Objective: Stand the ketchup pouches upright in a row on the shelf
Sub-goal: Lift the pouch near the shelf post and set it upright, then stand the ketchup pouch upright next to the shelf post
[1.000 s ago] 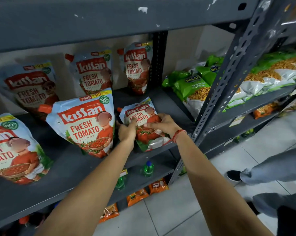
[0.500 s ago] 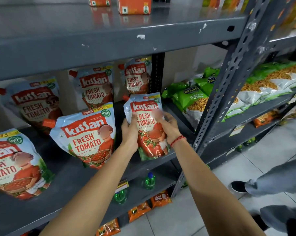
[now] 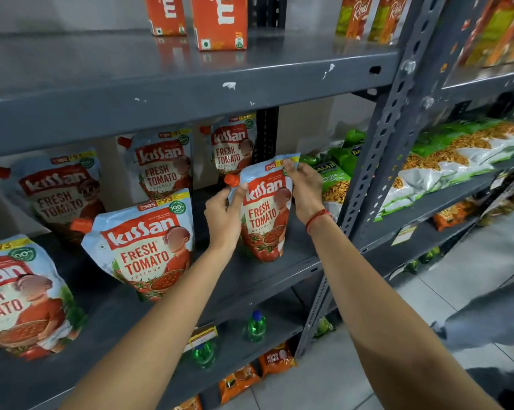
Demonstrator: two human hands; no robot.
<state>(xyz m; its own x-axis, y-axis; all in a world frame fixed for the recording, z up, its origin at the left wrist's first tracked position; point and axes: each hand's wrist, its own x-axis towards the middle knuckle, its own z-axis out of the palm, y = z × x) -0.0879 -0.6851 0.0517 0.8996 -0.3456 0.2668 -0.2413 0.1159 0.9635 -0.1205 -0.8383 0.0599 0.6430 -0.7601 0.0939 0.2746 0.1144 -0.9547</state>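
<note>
A Kissan ketchup pouch (image 3: 264, 214) stands upright near the front right of the grey shelf (image 3: 267, 279). My left hand (image 3: 223, 217) grips its left edge below the red cap. My right hand (image 3: 304, 187) pinches its top right corner. To its left, a second pouch (image 3: 146, 244) stands in the front row, and a third pouch (image 3: 19, 297) is at the far left. Three more pouches lean against the back wall: one pouch (image 3: 60, 196), one pouch (image 3: 161, 167) and one pouch (image 3: 232, 146).
A perforated grey upright (image 3: 380, 161) bounds the shelf on the right. Green snack bags (image 3: 335, 179) lie beyond it. Orange cartons (image 3: 220, 22) stand on the shelf above. Green bottles (image 3: 255, 324) and orange packets (image 3: 276, 359) sit on lower shelves. Another person's grey trouser leg (image 3: 486, 318) is at the right.
The pouch in my hands went from lying tilted to standing upright. My hands slid up from its middle to its top edges. The view tilted upward.
</note>
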